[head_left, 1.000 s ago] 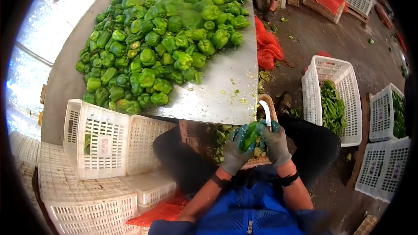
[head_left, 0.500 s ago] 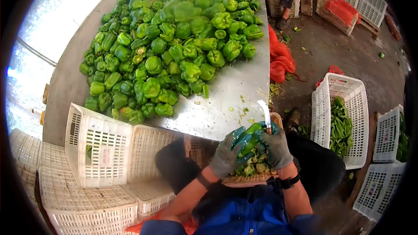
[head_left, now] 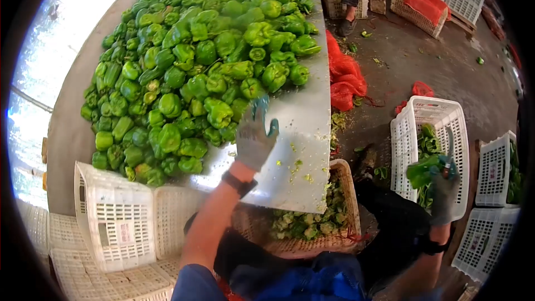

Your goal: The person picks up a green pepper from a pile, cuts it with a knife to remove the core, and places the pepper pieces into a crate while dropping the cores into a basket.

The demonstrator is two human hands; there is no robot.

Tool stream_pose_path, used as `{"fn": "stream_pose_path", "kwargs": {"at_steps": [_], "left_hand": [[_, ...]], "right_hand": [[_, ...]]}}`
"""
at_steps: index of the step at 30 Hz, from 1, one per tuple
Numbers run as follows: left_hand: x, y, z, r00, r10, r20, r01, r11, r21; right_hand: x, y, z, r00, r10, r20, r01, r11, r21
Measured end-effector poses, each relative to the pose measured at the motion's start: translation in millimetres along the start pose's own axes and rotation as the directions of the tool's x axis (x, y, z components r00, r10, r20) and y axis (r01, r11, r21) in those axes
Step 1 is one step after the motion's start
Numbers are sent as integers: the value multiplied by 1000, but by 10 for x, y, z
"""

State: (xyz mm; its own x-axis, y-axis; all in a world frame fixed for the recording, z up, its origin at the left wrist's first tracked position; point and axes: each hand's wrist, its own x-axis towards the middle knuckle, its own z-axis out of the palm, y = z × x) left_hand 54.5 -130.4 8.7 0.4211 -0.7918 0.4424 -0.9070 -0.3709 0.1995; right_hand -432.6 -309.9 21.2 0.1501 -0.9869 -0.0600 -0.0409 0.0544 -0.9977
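My left hand, in a grey glove with green fingers, reaches over the metal table with its fingers apart. Its fingertips are right at the near edge of a big heap of green bell peppers. Over on the right, my right hand, gloved alike, is closed around a knife whose blade points up and away. A green bell pepper is at the same hand's fingers, over a white plastic crate that holds more green peppers.
Between my legs stands a basket of pepper cores and trimmings. White crates are stacked at left, others at far right. Red netting hangs by the table edge. Another person's leg shows at the back.
My hands were together over the basket around a pepper. The left has moved up to the pepper heap; the right has swung right to the crate with the knife and a pepper.
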Motion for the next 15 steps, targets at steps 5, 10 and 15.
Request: {"fn": "stream_pose_path", "kwargs": {"at_steps": [5, 10, 15], "left_hand": [[898, -209, 485, 995, 3, 98, -31, 957, 287], [1396, -9, 797, 891, -239, 385, 40, 888, 458], [1300, 64, 670, 926, -281, 253, 225, 947, 228]], "right_hand": [[320, 414, -856, 958, -102, -266, -72, 816, -573], [-16, 397, -724, 975, -2, -223, -107, 872, -477], [-335, 22, 97, 997, 59, -58, -74, 947, -311]]}}
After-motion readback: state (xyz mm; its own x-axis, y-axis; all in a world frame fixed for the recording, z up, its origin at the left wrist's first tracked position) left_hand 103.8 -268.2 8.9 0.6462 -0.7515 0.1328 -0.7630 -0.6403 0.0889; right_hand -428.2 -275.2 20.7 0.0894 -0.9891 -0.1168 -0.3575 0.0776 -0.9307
